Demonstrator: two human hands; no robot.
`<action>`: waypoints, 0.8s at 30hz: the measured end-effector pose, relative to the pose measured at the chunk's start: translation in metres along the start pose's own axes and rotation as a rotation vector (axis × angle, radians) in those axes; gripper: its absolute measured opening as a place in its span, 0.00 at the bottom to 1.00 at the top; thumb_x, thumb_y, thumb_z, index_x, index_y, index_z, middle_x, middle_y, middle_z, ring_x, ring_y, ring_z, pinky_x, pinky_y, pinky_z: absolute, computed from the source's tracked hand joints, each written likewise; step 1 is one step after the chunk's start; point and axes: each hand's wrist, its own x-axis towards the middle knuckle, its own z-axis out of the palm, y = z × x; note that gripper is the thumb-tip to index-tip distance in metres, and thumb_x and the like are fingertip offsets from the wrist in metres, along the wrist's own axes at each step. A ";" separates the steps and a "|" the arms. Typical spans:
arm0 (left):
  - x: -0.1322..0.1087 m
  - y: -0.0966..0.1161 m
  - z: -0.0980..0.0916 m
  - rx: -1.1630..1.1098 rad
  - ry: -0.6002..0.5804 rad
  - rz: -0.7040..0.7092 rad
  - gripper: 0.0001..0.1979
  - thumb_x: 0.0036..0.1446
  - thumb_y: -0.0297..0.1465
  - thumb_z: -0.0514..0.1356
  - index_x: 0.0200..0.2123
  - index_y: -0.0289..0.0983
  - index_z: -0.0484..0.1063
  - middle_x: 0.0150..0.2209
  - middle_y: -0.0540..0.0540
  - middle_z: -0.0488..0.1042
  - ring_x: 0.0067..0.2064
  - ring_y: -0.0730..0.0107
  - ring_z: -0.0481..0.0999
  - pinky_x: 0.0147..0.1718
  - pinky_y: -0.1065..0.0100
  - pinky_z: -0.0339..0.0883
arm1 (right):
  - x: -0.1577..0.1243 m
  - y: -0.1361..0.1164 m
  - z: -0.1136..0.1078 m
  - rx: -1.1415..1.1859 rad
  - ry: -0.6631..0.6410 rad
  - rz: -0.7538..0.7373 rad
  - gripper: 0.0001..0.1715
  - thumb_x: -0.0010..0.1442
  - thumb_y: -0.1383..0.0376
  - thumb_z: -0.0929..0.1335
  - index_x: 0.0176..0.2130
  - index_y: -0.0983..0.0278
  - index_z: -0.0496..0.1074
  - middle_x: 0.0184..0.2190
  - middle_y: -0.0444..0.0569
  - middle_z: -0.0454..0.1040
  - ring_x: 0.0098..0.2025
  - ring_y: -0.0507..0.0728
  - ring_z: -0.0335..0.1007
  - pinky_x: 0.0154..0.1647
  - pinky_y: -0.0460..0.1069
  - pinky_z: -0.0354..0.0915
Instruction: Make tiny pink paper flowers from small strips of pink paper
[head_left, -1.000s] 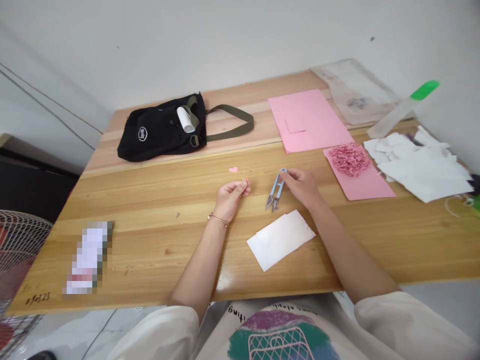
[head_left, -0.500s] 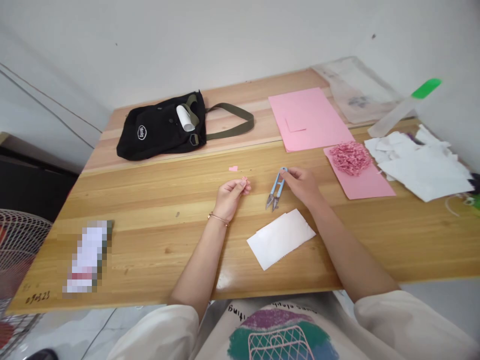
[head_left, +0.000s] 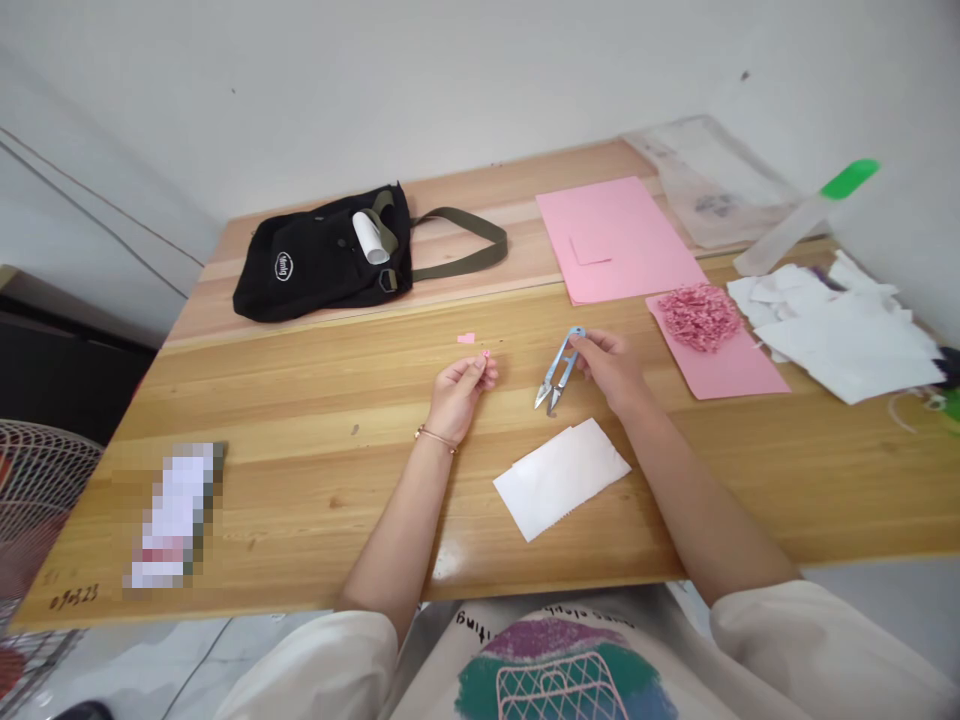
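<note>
My left hand (head_left: 463,388) pinches a tiny pink piece (head_left: 485,355), too small to make out fully, just above the table. A small pink paper scrap (head_left: 466,338) lies beyond its fingertips. In my right hand (head_left: 609,365) is a pair of blue thread snips (head_left: 559,370), held by the top end, blades apart and pointing down toward me. Below the snips lies folded white paper (head_left: 562,480). A heap of crinkled pink bits (head_left: 701,317) rests on a pink sheet (head_left: 739,370) to the right of my right hand.
A black bag (head_left: 322,255) with a green strap lies at the back left. Larger pink sheets (head_left: 622,220) are at the back. White paper pieces (head_left: 847,330) and a green-ended clear tube (head_left: 787,230) sit on the right. A blurred flat object (head_left: 176,515) is front left.
My right hand has shifted slightly right and away with the snips, whose blades have turned a little. My left hand stays nearly in place, still pinching the pink piece.
</note>
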 end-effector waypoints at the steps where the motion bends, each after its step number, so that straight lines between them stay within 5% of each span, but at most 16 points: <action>1: 0.000 0.000 0.000 -0.001 -0.002 0.000 0.10 0.38 0.34 0.66 0.23 0.33 0.73 0.21 0.49 0.71 0.24 0.81 0.66 0.24 0.75 0.58 | 0.000 0.000 0.000 -0.003 0.000 -0.005 0.13 0.46 0.57 0.66 0.22 0.65 0.70 0.12 0.39 0.59 0.16 0.47 0.52 0.18 0.45 0.50; 24: -0.001 0.001 0.001 0.013 -0.010 -0.002 0.10 0.34 0.34 0.68 0.19 0.33 0.73 0.22 0.49 0.72 0.24 0.81 0.66 0.24 0.75 0.58 | 0.000 0.001 0.000 -0.105 -0.027 -0.042 0.16 0.49 0.55 0.64 0.22 0.65 0.70 0.13 0.40 0.59 0.16 0.47 0.53 0.18 0.45 0.51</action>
